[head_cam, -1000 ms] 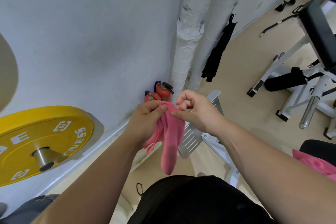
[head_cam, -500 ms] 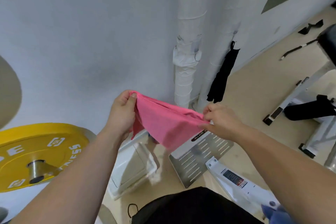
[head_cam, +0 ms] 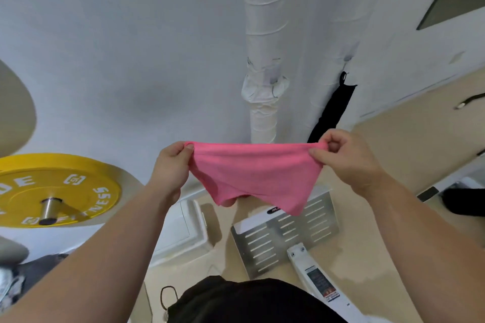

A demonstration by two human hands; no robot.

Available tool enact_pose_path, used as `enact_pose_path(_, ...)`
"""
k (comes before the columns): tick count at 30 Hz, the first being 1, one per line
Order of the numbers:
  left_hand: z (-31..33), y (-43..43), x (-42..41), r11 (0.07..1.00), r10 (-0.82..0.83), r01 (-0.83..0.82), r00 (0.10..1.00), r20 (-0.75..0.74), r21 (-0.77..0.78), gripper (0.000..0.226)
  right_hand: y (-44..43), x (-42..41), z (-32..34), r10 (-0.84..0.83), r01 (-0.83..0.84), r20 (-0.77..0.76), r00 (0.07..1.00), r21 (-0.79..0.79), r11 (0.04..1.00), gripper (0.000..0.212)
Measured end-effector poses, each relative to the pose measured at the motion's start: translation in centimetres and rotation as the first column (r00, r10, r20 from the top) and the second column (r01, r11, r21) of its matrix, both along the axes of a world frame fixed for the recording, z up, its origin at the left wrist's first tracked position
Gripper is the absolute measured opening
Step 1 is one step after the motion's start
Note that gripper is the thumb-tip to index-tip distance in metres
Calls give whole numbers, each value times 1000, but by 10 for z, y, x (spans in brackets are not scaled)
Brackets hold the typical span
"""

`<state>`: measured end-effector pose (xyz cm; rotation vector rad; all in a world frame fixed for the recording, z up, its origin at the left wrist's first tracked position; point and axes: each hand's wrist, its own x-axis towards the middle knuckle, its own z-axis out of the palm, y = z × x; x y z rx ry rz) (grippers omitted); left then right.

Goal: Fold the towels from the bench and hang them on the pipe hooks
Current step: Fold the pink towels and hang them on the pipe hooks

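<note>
A pink towel (head_cam: 252,173) is stretched wide between both hands at chest height, its lower edge hanging in loose folds. My left hand (head_cam: 172,168) pinches its left top corner and my right hand (head_cam: 343,158) pinches its right top corner. Behind the towel stand two white wrapped pipes (head_cam: 263,60) against the wall. A black towel (head_cam: 332,110) hangs from a hook on the right-hand pipe, just above my right hand.
A yellow weight plate (head_cam: 56,189) on a bar sits at the left. On the floor below lie a white plastic bin (head_cam: 181,231) and a slotted metal footplate (head_cam: 286,236) of a white machine frame. Beige floor extends to the right.
My hands have pulled apart and risen, spreading the pink towel from a bunched strip into a wide sheet. The view has tilted up toward the pipes.
</note>
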<state>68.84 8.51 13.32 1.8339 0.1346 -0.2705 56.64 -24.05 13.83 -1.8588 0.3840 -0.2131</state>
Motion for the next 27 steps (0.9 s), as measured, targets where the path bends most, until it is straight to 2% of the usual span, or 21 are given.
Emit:
enact_pose_path(4, 8, -13, -17, 999, 13, -15, 999, -31, -50, 27, -17, -10, -7, -100, 117, -94, 991, 202, 972, 26)
enact_pose_path(8, 10, -26, -33, 989, 16, -37, 989, -144, -146, 25, -22, -21, -14, -172, 225, -201, 964, 279, 934, 18)
enact_pose_path(11, 9, -41, -45, 986, 84, -108, 980, -179, -131, 26, -10, -29, -9, -252, 287, -156, 955, 271, 919, 21)
enact_pose_path(13, 16, -57, -58, 986, 102, -122, 981, -168, -114, 22, 5, -32, 0, -251, 265, -85, 964, 259, 929, 24)
enact_pose_path(16, 32, -82, -81, 987, 30, -46, 994, -102, -157, 27, 34, -32, 16, -145, 148, -32, 989, 285, 947, 16)
enact_pose_path(20, 47, -102, -109, 970, -145, 138, 989, -16, -201, 28, 66, -31, 34, 35, -25, -20, 999, 376, 926, 32)
enact_pose_path(23, 52, -105, -120, 955, -218, 218, 976, 23, -199, 28, 72, -32, 34, 114, -110, 3, 993, 283, 953, 32)
enact_pose_path(27, 50, -102, -121, 945, -279, 281, 960, 36, -171, 28, 67, -31, 31, 141, -140, 69, 988, -21, 990, 20)
